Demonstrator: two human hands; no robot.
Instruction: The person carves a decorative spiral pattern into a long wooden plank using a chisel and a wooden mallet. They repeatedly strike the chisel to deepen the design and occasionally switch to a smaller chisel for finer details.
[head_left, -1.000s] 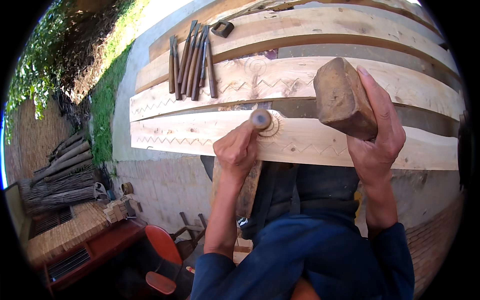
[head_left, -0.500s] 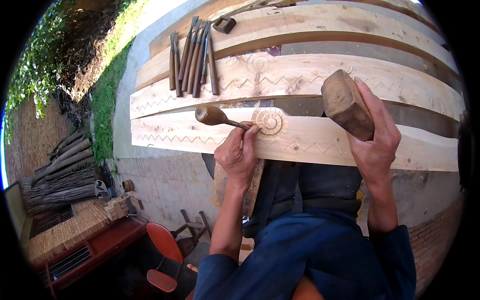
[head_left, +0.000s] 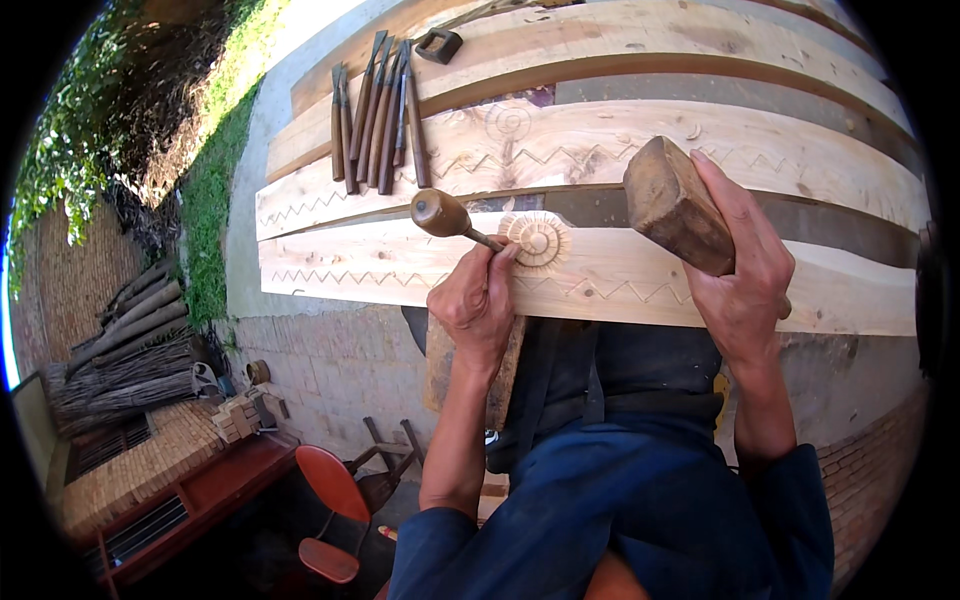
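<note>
My left hand (head_left: 472, 304) is closed on a wooden-handled chisel (head_left: 439, 212), its round handle tilted up to the left and its blade end at a carved round rosette (head_left: 537, 243) on the near pale plank (head_left: 360, 259), which also has a carved zigzag line. My right hand (head_left: 740, 280) grips a worn, blocky wooden mallet (head_left: 675, 200) raised over the plank, right of the rosette. Several more chisels (head_left: 377, 120) with dark handles lie side by side on the planks at the back left, beside a small dark square block (head_left: 438, 45). The middle plank (head_left: 590, 140) bears a zigzag and a circle.
More boards (head_left: 700, 40) lie parallel behind. At the left are grass (head_left: 210, 230), leafy branches and stacked logs (head_left: 140, 310). Lower left stand a red chair (head_left: 330, 480), a red bench-like frame (head_left: 210, 470) and small wood blocks (head_left: 236, 418).
The chisel in my left hand has swung from upright to tilted leftward, showing the rosette, then shifted slightly right and up. The mallet in my right hand has tilted and moved slightly since earlier.
</note>
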